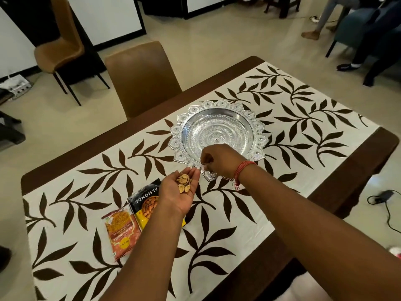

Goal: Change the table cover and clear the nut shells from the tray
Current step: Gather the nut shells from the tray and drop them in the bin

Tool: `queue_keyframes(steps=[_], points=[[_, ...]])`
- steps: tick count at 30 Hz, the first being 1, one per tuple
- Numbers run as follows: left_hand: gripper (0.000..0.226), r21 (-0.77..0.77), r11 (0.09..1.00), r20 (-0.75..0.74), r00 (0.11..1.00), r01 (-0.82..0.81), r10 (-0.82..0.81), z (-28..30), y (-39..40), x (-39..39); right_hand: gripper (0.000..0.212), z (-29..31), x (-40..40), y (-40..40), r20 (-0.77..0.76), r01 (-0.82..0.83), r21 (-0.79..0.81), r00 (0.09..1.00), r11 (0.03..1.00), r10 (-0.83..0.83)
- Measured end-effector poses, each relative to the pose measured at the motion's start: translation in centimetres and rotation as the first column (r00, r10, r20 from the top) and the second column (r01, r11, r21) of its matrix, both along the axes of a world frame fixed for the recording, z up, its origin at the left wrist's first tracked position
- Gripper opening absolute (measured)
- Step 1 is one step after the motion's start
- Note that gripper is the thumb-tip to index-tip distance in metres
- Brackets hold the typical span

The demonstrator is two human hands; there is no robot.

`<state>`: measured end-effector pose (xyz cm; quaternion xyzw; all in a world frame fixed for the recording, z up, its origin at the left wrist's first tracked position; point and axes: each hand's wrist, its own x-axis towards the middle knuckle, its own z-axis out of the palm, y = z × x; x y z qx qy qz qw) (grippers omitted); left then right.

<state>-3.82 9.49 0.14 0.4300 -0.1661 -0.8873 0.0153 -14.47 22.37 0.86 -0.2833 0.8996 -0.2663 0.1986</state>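
Note:
A round silver tray (219, 109) with a scalloped rim sits on a white table cover (282, 109) printed with dark brown leaves. Its inside looks bare. My left hand (179, 192) is cupped palm up just in front of the tray, holding several pale nut shells (184, 183). My right hand (219, 159), with a red thread at the wrist, hovers over the tray's near rim with fingers curled downward; whether they pinch a shell I cannot tell.
Two snack packets, almonds (145, 203) and an orange one (119, 233), lie on the cover left of my left arm. A brown chair (141, 79) stands at the table's far side, another chair (60, 44) beyond. People's legs (325, 16) show at top right. A cable (384, 205) lies on the floor.

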Motion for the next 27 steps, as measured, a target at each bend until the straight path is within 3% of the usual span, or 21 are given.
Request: queue_keyframes(steps=[7, 12, 14, 17, 19, 21, 23, 25, 27], points=[[0.038, -0.007, 1.000, 0.003, 1.000, 0.000, 0.000, -0.3, 0.1, -0.1, 0.021, 0.1, -0.4, -0.7, -0.091, -0.060, 0.035, 0.994, 0.998, 0.063], [0.037, 0.020, 1.000, 0.001, 1.000, -0.012, 0.012, -0.7, 0.0, 0.1, 0.019, 1.7, 1.8, -2.0, -0.037, 0.035, -0.222, 0.998, 0.974, -0.044], [0.034, 0.005, 1.000, 0.003, 1.000, -0.016, 0.016, -1.1, 0.0, 0.4, 0.019, 2.6, 3.5, -3.3, -0.035, -0.012, -0.272, 0.999, 0.962, 0.003], [0.027, -0.043, 0.999, -0.004, 1.000, -0.003, 0.003, -1.8, -0.5, 1.3, 0.021, 2.9, 6.5, -5.1, -0.228, -0.252, -0.069, 0.946, 0.965, 0.230], [0.027, 0.002, 1.000, -0.037, 0.999, 0.003, -0.003, -1.9, -1.0, 2.2, 0.024, 2.5, 8.2, -5.8, -0.349, -0.332, 0.041, 0.879, 0.942, 0.325], [0.030, 0.036, 0.999, -0.089, 0.995, -0.032, 0.035, -1.5, -1.7, 3.6, 0.019, 1.8, 9.6, -6.6, -0.424, -0.343, 0.011, 0.849, 0.939, 0.315], [0.037, 0.028, 0.998, -0.098, 0.993, -0.059, 0.061, -0.9, -2.6, 4.8, 0.018, 0.8, 11.0, -7.3, -0.446, -0.289, -0.124, 0.871, 0.949, 0.207], [0.037, -0.020, 0.995, -0.075, 0.993, -0.095, 0.093, -0.4, -3.8, 6.4, 0.024, -0.2, 13.3, -8.5, -0.290, -0.125, -0.380, 0.957, 0.917, 0.010], [0.033, -0.066, 0.986, -0.074, 0.986, -0.156, 0.151, 0.1, -5.2, 8.5, 0.030, -0.8, 16.3, -10.5, 0.055, 0.137, -0.562, 0.990, 0.816, -0.128]])
